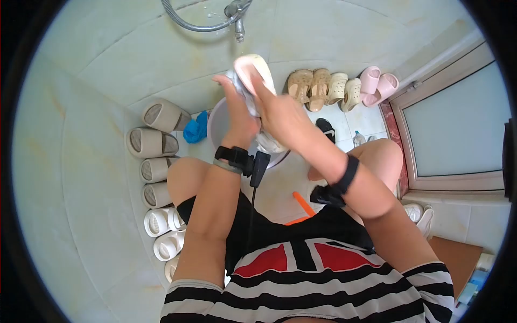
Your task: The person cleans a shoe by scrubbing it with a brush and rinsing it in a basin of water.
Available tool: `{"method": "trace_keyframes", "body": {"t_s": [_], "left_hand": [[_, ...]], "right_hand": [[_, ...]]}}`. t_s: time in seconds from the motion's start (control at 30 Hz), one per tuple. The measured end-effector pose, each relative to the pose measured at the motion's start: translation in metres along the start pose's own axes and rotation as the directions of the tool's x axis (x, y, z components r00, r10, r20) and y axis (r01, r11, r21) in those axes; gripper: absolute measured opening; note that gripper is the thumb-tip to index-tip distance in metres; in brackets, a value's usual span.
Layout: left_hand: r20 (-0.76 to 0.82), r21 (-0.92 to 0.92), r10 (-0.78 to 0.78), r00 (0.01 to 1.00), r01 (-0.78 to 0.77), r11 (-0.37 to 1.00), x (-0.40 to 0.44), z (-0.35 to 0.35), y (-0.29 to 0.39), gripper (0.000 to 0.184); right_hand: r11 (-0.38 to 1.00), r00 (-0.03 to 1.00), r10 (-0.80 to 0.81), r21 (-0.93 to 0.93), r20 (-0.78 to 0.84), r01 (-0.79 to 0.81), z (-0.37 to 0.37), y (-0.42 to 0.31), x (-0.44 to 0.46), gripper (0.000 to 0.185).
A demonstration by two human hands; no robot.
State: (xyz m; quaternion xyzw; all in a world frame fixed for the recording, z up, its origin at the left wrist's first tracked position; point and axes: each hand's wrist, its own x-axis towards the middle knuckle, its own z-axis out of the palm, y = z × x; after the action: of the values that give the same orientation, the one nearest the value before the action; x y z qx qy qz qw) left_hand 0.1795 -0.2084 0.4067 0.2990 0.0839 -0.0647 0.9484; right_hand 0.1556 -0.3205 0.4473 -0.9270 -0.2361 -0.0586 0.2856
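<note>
A white slipper (260,65) with a pale pinkish inside is held up below the tap, over a round pale basin (215,119). My right hand (283,119) grips it, fingers reaching into its opening, slightly blurred. On the slipper's left side is my left hand (240,118), thumb stretched out, its other fingers hidden. A whitish-blue wet cloth (249,102) is bunched between this hand and the slipper. More whitish material (269,144) hangs below my hands at the basin; I cannot tell whether it is the same cloth.
A metal tap (238,24) with a hose is on the tiled wall. Slippers (148,142) line the left wall beside a blue plastic bag (196,128). Brown clogs (309,88), cream clogs (344,89) and pink slides (378,85) stand right, near a glass-panelled door (458,124).
</note>
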Motion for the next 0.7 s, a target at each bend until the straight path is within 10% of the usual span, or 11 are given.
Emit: {"method": "trace_keyframes", "body": {"t_s": [0.23,0.4,0.6,0.7], "left_hand": [[-0.05,-0.047,0.016,0.999,-0.018,0.999,-0.002,0.003,0.01,0.096],[0.03,0.015,0.028,0.999,-0.028,0.999,-0.009,0.006,0.0,0.095],[0.012,-0.082,0.041,0.999,-0.04,0.996,0.003,-0.003,0.005,0.095],[-0.009,0.07,0.108,0.994,-0.107,0.992,-0.001,0.003,0.001,0.095]], "right_hand": [[0.998,0.971,0.062,-0.018,0.232,-0.059,-0.023,-0.029,-0.061,0.066],[0.995,1.0,-0.015,-0.096,0.001,0.015,0.001,-0.001,0.009,0.066],[0.995,0.977,0.072,-0.088,0.202,-0.055,-0.014,-0.021,-0.059,0.064],[0.991,0.999,-0.047,-0.124,-0.025,0.044,-0.001,0.002,-0.012,0.063]]}}
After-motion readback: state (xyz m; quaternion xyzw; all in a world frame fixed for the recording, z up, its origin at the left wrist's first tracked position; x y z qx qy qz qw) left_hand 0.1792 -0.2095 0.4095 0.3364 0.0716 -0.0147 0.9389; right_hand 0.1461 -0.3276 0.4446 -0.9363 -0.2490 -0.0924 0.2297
